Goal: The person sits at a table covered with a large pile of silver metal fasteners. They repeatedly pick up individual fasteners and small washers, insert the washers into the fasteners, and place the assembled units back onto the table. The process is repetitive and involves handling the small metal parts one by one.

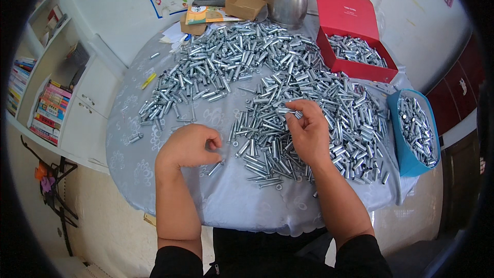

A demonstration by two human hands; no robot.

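A large heap of silvery metal bolts and sleeves (252,46) spreads over the table. Above its near right part, my right hand (312,136) is closed, with thumb and forefinger pinched on a small silvery bolt (282,110). To the left, my left hand (186,146) is bent over the cloth with curled fingers. A gap shows between its thumb and forefinger, and nothing is visible in it. Just below that thumb is a single bolt (216,168); whether the hand touches it, I cannot tell.
A patterned silver-grey cloth (135,167) covers the round table. An open red box (360,69) and a blue bin (410,164), both filled with bolts, stand at the right. A lidded metal pot (288,2), a cardboard box (247,2) and a yellow pen (148,81) lie farther back.
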